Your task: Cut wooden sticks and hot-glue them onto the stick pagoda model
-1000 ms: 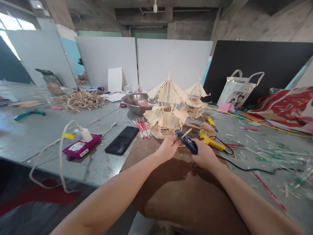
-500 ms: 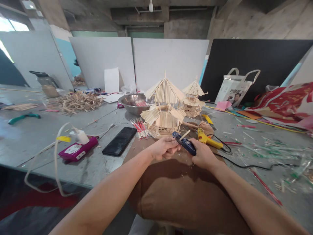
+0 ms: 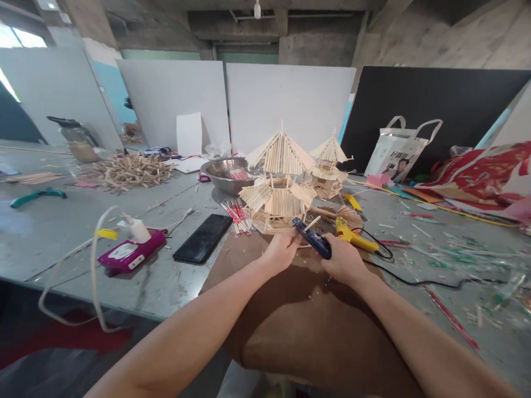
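My right hand (image 3: 344, 260) is closed around a dark blue hand tool (image 3: 313, 239), which slants up and to the left; its exact kind is hard to make out. A short wooden stick (image 3: 313, 223) pokes out past the tool's far side. In line with that stick, my left hand (image 3: 284, 251) pinches at the tool's near side, its fingertips partly hidden. Just beyond both hands stands a pavilion model (image 3: 282, 193) built of thin wooden sticks, with a tiered roof.
A smaller stick pavilion (image 3: 327, 166) and a metal bowl (image 3: 228, 174) stand behind. To the right lies a yellow glue gun (image 3: 352, 235) with a black cord. A phone (image 3: 203, 239), a purple power strip (image 3: 130, 254) and a heap of sticks (image 3: 130, 171) are on the left.
My left hand has turned and shifted slightly, its curled fingers now less visible. The blue tool has tilted a little and moved slightly up and left in my right hand.
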`<state>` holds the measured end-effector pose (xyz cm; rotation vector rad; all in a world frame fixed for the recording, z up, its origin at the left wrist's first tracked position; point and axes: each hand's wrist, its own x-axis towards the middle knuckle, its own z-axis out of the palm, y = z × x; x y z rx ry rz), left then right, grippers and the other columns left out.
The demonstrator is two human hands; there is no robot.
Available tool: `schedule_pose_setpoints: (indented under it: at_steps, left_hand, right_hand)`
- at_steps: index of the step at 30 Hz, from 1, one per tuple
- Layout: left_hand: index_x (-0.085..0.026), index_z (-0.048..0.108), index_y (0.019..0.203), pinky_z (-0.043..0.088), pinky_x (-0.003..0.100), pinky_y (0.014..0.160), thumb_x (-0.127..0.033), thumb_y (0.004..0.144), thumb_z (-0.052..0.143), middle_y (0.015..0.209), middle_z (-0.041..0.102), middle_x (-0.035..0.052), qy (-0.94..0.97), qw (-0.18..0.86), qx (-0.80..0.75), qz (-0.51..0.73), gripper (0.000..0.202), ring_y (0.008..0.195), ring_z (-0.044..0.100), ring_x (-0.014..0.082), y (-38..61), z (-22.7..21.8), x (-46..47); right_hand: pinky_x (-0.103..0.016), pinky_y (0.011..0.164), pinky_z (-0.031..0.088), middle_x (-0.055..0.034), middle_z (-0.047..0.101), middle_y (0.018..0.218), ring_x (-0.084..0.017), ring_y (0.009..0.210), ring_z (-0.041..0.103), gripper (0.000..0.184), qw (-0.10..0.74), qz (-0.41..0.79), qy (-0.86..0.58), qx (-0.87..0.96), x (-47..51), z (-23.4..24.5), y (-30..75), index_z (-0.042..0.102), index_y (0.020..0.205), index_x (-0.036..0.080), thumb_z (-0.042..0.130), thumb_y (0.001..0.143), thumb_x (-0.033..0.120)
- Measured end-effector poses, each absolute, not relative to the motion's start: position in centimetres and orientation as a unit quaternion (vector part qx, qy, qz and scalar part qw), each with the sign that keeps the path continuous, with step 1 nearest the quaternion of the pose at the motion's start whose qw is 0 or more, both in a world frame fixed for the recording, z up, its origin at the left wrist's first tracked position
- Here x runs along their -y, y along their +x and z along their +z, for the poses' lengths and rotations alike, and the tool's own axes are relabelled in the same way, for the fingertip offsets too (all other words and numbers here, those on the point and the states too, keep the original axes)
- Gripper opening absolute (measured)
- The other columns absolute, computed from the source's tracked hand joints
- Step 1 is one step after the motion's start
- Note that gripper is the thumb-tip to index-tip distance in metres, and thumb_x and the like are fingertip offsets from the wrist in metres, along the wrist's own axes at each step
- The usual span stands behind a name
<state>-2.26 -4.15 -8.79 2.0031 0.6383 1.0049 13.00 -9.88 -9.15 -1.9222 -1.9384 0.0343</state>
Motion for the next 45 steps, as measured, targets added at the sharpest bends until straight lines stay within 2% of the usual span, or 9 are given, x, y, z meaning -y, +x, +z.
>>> schedule_pose_setpoints:
  at_steps: [3,6,16,24,27,31,36,40,45]
  left_hand:
    - [-0.013,0.051,0.065,0.036,0.02,0.053,-0.034,0.077,0.042,0.054,0.046,-0.0017,0.757,0.481,-0.256,0.36,0.025,0.053,0.043,0.0083,-2.5,-8.5,4.3]
    - [-0.013,0.048,0.062,0.019,0.016,0.035,-0.04,0.073,0.047,0.041,0.029,-0.0076,0.687,0.611,-0.258,0.296,0.029,0.035,0.022,0.003,-2.9,-8.4,4.4]
    - [-0.012,0.05,0.065,0.009,0.014,0.03,-0.039,0.068,0.054,0.037,0.022,-0.0103,0.579,0.789,-0.172,0.112,0.028,0.029,0.011,0.0005,-4.4,-8.0,3.5]
    - [-0.013,0.05,0.065,0.02,0.016,0.035,-0.043,0.072,0.047,0.044,0.033,-0.0063,0.687,0.621,-0.252,0.28,0.03,0.036,0.022,0.0033,-3.2,-8.2,4.2]
    - [-0.014,0.052,0.068,0.036,0.02,0.054,-0.036,0.076,0.042,0.061,0.05,0.0006,0.769,0.44,-0.269,0.378,0.025,0.057,0.042,0.0096,-2.5,-8.6,4.2]
    - [-0.013,0.053,0.072,0.036,0.027,0.072,-0.03,0.08,0.035,0.073,0.056,0.0041,0.809,0.34,-0.269,0.397,0.025,0.073,0.048,0.0149,-2.3,-8.9,4.0]
    - [-0.013,0.053,0.066,0.035,0.02,0.055,-0.03,0.077,0.041,0.059,0.05,0.0001,0.779,0.443,-0.255,0.364,0.023,0.058,0.044,0.0098,-2.5,-8.7,4.1]
    - [-0.013,0.049,0.062,0.019,0.017,0.036,-0.037,0.074,0.046,0.042,0.031,-0.0066,0.703,0.585,-0.263,0.306,0.027,0.036,0.024,0.0033,-2.9,-8.5,4.3]
    - [-0.013,0.048,0.065,0.008,0.015,0.031,-0.04,0.07,0.051,0.037,0.023,-0.0101,0.609,0.752,-0.196,0.16,0.028,0.03,0.01,0.0008,-3.9,-8.1,3.9]
  right_hand:
    - [-0.028,0.067,0.036,-0.0071,0.058,0.089,-0.02,0.08,0.054,0.033,0.228,0.029,-0.665,0.71,10.0,-9.2,13.3,0.046,0.097,0.017,0.049,0.064,0.023]
    - [-0.028,0.07,0.037,-0.0069,0.058,0.09,-0.019,0.082,0.053,0.036,0.252,0.04,-0.632,0.732,9.9,-9.5,13.6,0.046,0.099,0.017,0.048,0.063,0.019]
    - [-0.026,0.07,0.037,-0.0052,0.058,0.09,-0.018,0.081,0.053,0.035,0.232,0.043,-0.579,0.78,10.2,-9.2,14.1,0.046,0.096,0.017,0.049,0.062,0.018]
    - [-0.025,0.058,0.033,-0.0057,0.061,0.075,-0.019,0.069,0.056,0.022,0.176,0.006,-0.663,0.728,10.1,-8.7,13.5,0.049,0.086,0.018,0.048,0.065,0.023]
    - [-0.026,0.057,0.032,-0.007,0.061,0.076,-0.02,0.07,0.056,0.023,0.171,0.001,-0.684,0.709,9.9,-8.8,13.2,0.049,0.088,0.018,0.046,0.067,0.027]
    - [-0.028,0.059,0.034,-0.0077,0.061,0.08,-0.022,0.073,0.057,0.025,0.187,0.004,-0.693,0.696,9.9,-8.9,12.9,0.049,0.09,0.018,0.045,0.068,0.029]
    - [-0.029,0.066,0.036,-0.008,0.06,0.087,-0.022,0.08,0.056,0.031,0.219,0.022,-0.67,0.709,10.0,-9.2,13.2,0.047,0.097,0.018,0.046,0.066,0.025]
    - [-0.029,0.071,0.037,-0.0082,0.058,0.091,-0.02,0.084,0.054,0.035,0.246,0.034,-0.63,0.735,9.9,-9.4,13.7,0.046,0.099,0.017,0.047,0.063,0.02]
    - [-0.028,0.074,0.037,-0.0068,0.057,0.095,-0.019,0.086,0.053,0.041,0.263,0.036,-0.588,0.764,10.0,-9.6,14.0,0.045,0.101,0.017,0.048,0.06,0.017]
